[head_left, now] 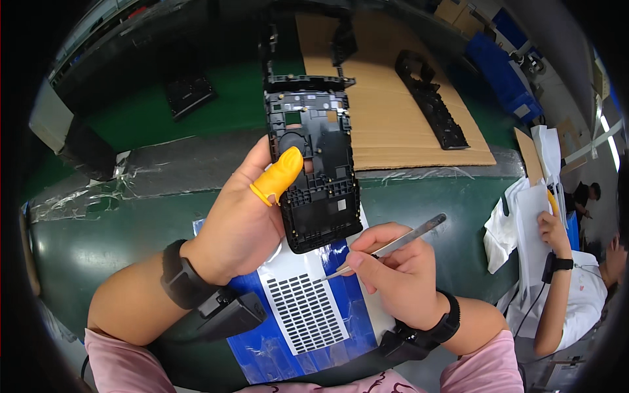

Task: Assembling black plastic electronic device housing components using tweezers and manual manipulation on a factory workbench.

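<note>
My left hand [246,213], with a yellow finger cot [280,175] on its thumb, grips a long black plastic housing [327,147] with ribs, small cutouts and brass-coloured dots. The housing is held up over the work surface. In my right hand [400,278] is a pair of metal tweezers [409,236], pinched between thumb and fingers. Their tips reach the upper right of a white sheet [275,265] bearing rows of small black rectangular stickers [304,318]. Whether the tips hold a sticker is too small to tell. The sheet lies on a blue board [252,354] covered in clear film.
Beyond the housing, a brown cardboard sheet [386,118] carries another black plastic frame [432,105]. A dark part [190,95] lies on the green table [131,226] at far left. To the right, a co-worker's hand [553,232] holds white sheets. Blue bins [501,75] stand behind.
</note>
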Motion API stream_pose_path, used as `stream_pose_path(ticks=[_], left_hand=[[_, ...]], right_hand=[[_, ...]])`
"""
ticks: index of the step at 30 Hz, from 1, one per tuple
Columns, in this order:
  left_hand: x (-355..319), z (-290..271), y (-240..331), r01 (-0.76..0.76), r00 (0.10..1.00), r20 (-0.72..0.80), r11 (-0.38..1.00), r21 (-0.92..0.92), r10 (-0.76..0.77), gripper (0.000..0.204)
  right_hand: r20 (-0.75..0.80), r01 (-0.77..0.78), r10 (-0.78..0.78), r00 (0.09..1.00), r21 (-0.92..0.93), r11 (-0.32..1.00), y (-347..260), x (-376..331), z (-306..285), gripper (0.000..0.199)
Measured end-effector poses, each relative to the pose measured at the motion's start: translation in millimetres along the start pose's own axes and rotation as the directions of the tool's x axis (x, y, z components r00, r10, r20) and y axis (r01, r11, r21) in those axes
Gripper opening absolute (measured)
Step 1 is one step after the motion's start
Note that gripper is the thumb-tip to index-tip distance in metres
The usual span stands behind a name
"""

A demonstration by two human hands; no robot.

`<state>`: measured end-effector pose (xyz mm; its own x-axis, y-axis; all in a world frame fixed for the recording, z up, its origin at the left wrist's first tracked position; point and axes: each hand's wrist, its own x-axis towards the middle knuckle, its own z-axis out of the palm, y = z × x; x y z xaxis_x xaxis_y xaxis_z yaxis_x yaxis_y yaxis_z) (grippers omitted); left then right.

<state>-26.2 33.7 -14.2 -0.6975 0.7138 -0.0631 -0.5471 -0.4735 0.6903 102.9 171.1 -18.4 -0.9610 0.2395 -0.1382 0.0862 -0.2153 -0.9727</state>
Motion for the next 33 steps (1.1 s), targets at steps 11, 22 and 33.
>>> stream_pose_path(ticks=[11, 22, 33], left_hand=[[-4, -2, -8, 0.127, 0.992, 0.013, 0.992, -0.018, -0.127, 0.044], [-18, 7, -20, 0.247, 0.968, 0.004, 0.957, -0.151, -0.249, 0.046], [-20, 7, -24, 0.269, 0.963, 0.036, 0.943, -0.193, -0.268, 0.046]], right_hand=[[0.042, 0.076, -0.074, 0.996, -0.048, 0.996, -6, -1, -6, 0.015], [-0.052, 0.235, -0.231, 0.972, 0.103, 0.967, -14, 0, -16, 0.021], [-0.031, 0.227, -0.225, 0.974, 0.099, 0.969, -9, 4, -17, 0.02]])
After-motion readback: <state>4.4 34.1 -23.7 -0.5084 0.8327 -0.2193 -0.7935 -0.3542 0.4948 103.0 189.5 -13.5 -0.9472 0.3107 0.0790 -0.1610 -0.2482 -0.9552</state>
